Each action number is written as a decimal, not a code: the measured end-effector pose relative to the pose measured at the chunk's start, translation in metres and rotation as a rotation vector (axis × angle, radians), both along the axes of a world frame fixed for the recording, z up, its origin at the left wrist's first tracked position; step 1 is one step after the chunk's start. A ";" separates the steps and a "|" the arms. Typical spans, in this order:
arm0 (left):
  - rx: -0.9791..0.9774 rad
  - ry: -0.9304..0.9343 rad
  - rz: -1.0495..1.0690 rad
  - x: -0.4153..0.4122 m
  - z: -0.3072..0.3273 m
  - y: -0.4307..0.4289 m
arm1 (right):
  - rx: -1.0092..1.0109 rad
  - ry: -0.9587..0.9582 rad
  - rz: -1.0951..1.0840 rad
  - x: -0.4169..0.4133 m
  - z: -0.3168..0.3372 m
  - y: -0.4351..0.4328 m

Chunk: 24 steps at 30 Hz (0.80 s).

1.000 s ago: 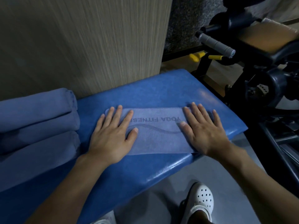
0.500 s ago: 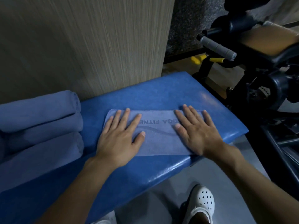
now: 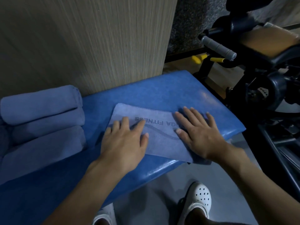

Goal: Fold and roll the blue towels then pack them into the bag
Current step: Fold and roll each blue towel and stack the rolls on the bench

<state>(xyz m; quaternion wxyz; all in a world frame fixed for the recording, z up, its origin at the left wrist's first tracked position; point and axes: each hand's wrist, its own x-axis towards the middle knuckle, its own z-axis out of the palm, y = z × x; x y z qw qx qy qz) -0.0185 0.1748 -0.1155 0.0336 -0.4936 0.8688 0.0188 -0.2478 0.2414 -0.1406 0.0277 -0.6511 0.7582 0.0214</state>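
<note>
Grip apart, fingers straight: left hand (image 3: 125, 143) and right hand (image 3: 199, 135) press flat on the folded towel (image 3: 160, 140), rolled towels (image 3: 42, 114) stacked leftward, same counter (image 3: 162, 91).

Rolled towels (image 3: 40, 105) partly off-frame, left.

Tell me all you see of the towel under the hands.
The towel is pale blue soft-looking cloth with a stitched far hem, folded into a band. Dark FITNESS lettering, upside down to the camera, and a wavy line cross it. It lies slightly skewed on the blue padded bench, its near right corner at the front edge. The left hand and right hand press flat on it, apart.
</note>
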 end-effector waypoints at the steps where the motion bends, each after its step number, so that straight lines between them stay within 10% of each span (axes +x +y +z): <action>1: 0.015 -0.034 0.010 0.001 -0.001 0.006 | 0.002 -0.009 0.028 0.002 -0.001 -0.003; 24: 0.191 0.057 -0.144 0.019 -0.026 -0.035 | -0.049 0.034 0.160 0.058 0.019 0.020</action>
